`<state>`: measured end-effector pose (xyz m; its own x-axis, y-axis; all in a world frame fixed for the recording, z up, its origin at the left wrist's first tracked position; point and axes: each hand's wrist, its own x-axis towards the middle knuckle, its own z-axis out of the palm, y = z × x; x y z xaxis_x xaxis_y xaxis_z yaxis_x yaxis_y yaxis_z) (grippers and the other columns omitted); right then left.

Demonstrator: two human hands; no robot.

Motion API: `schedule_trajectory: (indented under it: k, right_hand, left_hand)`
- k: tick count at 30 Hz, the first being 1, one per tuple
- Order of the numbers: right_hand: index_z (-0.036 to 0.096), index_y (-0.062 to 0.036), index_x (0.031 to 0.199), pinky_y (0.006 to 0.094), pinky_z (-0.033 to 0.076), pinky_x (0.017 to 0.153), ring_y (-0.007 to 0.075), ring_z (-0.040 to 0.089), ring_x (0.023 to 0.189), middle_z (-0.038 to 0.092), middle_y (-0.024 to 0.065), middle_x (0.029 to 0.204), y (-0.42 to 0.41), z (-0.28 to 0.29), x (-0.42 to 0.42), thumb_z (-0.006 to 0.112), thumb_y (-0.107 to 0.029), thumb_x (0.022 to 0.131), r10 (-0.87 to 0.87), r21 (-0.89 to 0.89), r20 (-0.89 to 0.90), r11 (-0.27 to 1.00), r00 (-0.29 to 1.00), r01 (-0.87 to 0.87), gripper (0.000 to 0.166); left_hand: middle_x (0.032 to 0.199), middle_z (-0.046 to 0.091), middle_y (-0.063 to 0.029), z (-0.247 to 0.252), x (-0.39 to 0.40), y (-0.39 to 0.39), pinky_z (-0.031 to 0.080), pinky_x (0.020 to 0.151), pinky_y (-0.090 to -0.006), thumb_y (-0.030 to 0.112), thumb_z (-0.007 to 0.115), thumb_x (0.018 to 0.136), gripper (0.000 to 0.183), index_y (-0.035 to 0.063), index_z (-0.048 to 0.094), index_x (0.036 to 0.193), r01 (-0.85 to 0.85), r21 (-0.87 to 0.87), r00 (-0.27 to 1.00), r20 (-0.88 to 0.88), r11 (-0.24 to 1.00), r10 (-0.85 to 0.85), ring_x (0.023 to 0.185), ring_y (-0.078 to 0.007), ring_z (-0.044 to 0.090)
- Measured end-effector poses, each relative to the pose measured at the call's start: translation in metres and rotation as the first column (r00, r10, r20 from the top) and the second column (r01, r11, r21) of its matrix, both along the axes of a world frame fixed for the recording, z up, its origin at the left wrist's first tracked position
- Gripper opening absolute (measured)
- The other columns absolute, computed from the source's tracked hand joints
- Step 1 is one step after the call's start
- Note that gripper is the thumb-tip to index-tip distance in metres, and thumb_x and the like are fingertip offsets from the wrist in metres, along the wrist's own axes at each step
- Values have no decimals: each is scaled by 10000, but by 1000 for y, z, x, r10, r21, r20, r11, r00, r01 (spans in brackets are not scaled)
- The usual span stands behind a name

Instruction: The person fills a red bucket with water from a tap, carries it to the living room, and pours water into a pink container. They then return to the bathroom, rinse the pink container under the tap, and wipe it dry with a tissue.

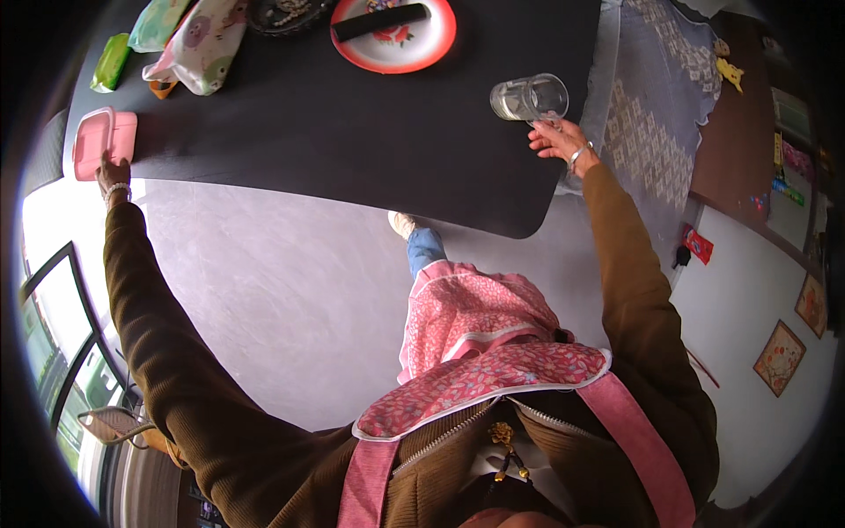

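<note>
My left hand, a beaded bracelet at its wrist, is at the near edge of a pink plastic basket with a handle, at the left end of the dark table. Its fingers reach over the rim and seem to grip it. Near the table's right end, my right hand holds a clear glass mug, tilted on its side, by its lower side. Whether the mug touches the table cannot be told.
On the table's far side are a red-rimmed enamel plate bearing a black bar-shaped object, a dark glass dish, a patterned cloth bag and a green packet. A lace-patterned cloth lies to the right.
</note>
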<state>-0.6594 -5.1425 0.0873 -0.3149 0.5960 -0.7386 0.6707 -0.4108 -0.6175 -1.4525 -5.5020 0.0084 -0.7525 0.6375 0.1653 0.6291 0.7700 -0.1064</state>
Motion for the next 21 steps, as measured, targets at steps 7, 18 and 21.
schedule_trajectory:
  k: [7, 18, 21]
  right_hand:
    - [522, -2, 1031, 271, 481, 728, 169, 590, 848, 585, 131, 943, -4, 6, -4, 572, -371, 819, 32, -108, -48, 993, 998, -37, 429]
    - [566, 10, 917, 281, 489, 721, 208, 621, 787, 611, 141, 867, -106, 4, 82, 581, -385, 791, -225, 17, -296, 970, 928, 241, 414]
    - [571, 21, 886, 277, 492, 694, 196, 620, 751, 615, 132, 823, -153, 24, 134, 592, -372, 789, -253, 37, -330, 959, 910, 280, 406]
  left_hand:
    - [950, 594, -166, 31, 84, -5, 435, 774, -408, 382, 566, 774, 341, 96, 587, 958, -139, 111, 990, -9, 984, 140, 912, -328, 542]
    - [723, 572, -75, 123, 357, -78, 441, 501, -281, 198, 670, 757, 197, 41, 582, 838, 132, 567, 975, -220, 813, -6, 560, -178, 531]
    - [708, 554, -65, 126, 444, -113, 413, 470, -268, 183, 675, 758, 200, 31, 572, 836, 79, 655, 986, -162, 751, 39, 519, -146, 477]
